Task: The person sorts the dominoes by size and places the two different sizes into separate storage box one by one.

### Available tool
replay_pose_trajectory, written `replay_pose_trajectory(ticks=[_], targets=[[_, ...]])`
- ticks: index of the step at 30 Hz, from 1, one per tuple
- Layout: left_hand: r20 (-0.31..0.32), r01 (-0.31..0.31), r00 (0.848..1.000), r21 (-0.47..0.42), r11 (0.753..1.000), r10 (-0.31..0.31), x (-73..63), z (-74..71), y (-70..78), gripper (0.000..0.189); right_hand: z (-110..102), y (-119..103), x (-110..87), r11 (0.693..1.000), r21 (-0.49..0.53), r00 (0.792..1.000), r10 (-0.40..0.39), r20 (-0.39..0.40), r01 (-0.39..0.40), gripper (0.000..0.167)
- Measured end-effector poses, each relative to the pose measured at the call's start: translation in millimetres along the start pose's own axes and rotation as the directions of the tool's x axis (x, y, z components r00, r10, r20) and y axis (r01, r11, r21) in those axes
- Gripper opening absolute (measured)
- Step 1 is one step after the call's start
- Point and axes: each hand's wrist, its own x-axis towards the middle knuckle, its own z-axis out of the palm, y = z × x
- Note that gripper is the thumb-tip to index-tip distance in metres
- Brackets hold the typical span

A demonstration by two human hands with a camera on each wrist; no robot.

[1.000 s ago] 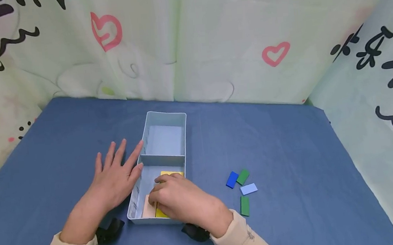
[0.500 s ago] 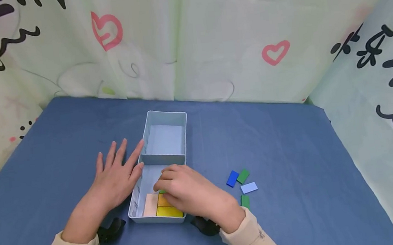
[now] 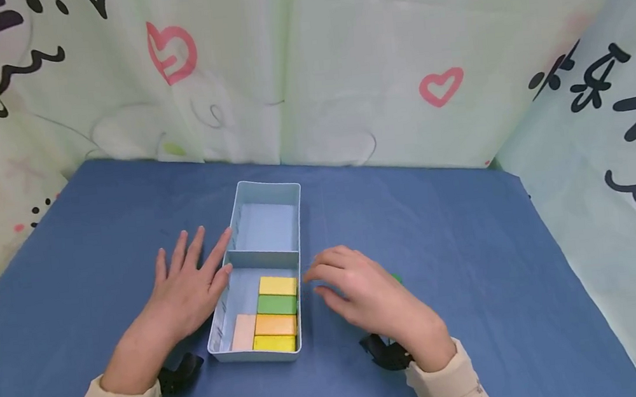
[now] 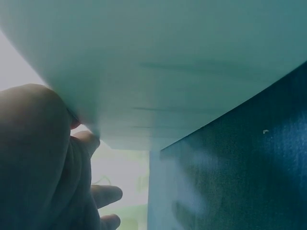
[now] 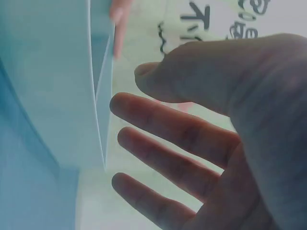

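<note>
A pale blue two-part box [image 3: 263,252] stands on the blue cloth. Its near compartment holds several flat blocks: a yellow block [image 3: 278,285], a green block [image 3: 277,304], an orange block [image 3: 275,324] and a brighter yellow block [image 3: 275,344] in a column, with a pale pink block [image 3: 243,332] at their left. My left hand [image 3: 188,294] has its fingers spread, thumb and forefinger touching the box's left rim. Just right of the box, my right hand [image 3: 361,290] is in the air with nothing in its fingers; the right wrist view shows those fingers [image 5: 168,124] extended and apart.
A corner of a green block [image 3: 397,278] peeks out behind my right hand, which covers the area where other loose blocks lay. The box's far compartment [image 3: 268,227] shows a bare floor. A printed curtain [image 3: 339,62] hangs beyond the table's back edge.
My right hand has come up out of the near compartment and moved right, past the box's rim, uncovering the column of blocks. The left hand stays at the left rim.
</note>
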Motion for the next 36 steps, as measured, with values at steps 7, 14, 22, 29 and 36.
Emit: replay_pose_trajectory(ticks=[7,14,22,29,36], targets=[[0.003,0.006,1.000,-0.021,1.000,-0.006,-1.0,2.5,-1.6,0.062,-15.9,21.5,-25.6,0.993,-0.029,0.992,0.114,-0.046,-0.115,0.024],[0.009,0.013,1.000,-0.015,1.000,-0.013,-1.8,1.6,-0.7,0.063,-26.3,43.2,-47.5,0.970,-0.050,0.971,0.233,-0.059,-0.236,0.026],[0.002,0.015,1.000,-0.018,1.000,-0.015,-1.8,0.7,-2.9,0.063,-21.9,59.3,-54.4,0.923,0.006,0.921,0.383,0.074,-0.384,0.027],[0.014,0.005,1.000,-0.021,1.000,-0.005,0.5,1.2,-1.6,0.063,-10.8,64.5,-55.3,0.817,0.009,0.766,0.536,0.355,-0.576,0.048],[0.015,0.000,1.000,0.001,1.000,0.000,1.7,-2.5,-0.5,0.064,1.5,65.2,-52.3,0.829,-0.068,0.760,0.539,0.363,-0.556,0.047]])
